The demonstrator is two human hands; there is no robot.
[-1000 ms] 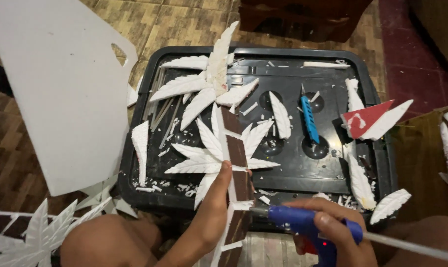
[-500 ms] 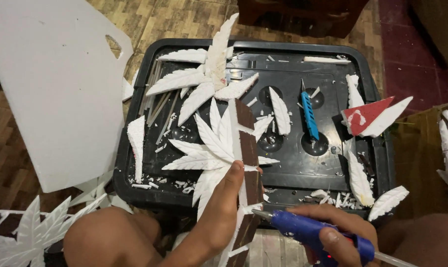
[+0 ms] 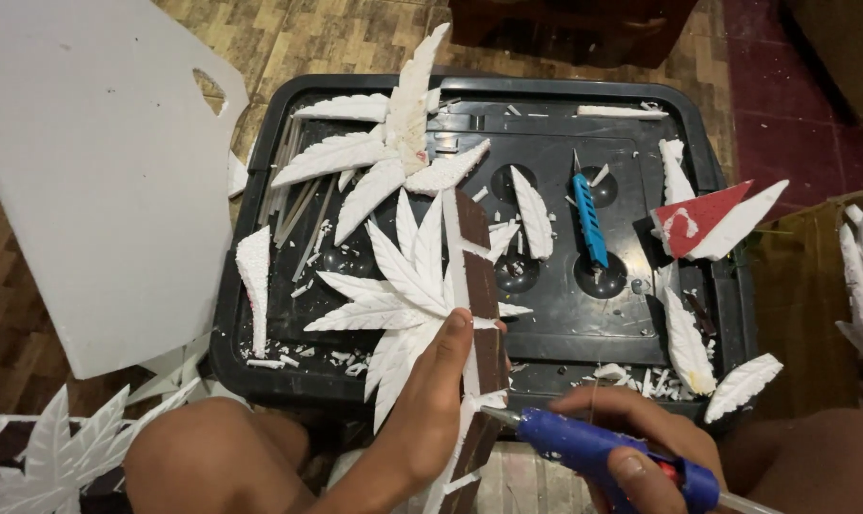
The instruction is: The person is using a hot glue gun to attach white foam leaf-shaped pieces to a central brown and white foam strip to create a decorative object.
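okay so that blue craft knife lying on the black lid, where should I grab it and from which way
Take the blue knife by the middle of its handle, coming straight down from above, fingers across its narrow width. It lies flat and lengthwise on the black lid, with its thin blade tip pointing to the far edge, so keep to the nearer half. Both long sides look free of foam leaves.
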